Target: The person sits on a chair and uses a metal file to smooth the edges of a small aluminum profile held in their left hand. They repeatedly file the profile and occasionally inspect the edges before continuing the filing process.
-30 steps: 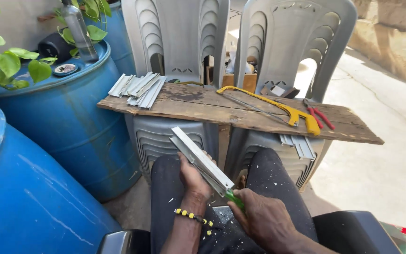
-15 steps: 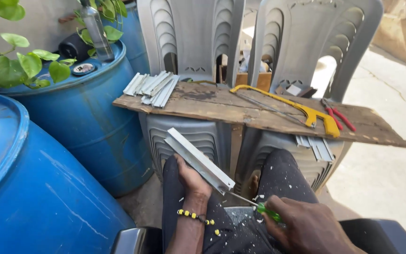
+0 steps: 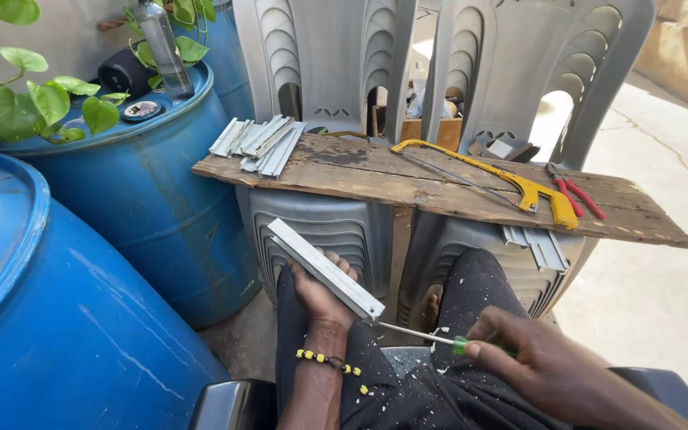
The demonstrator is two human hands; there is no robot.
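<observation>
My left hand [image 3: 322,295] stays clamped under the aluminium channel piece [image 3: 326,268], near the lap, left of centre. My right hand [image 3: 543,368], closed on the green-handled screwdriver [image 3: 428,338], has drawn back rightward, its tip now at the channel's near end, so I judge the prying goes on there.

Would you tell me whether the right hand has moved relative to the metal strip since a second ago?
Yes: the right hand drew back rightward from the metal strip.

The left hand [image 3: 318,296] reaches forward from a bead-braceleted wrist, palm up, fingers curled in a grip. The right hand [image 3: 547,368] lies lower right, fingers pinched closed, knuckles up.
</observation>
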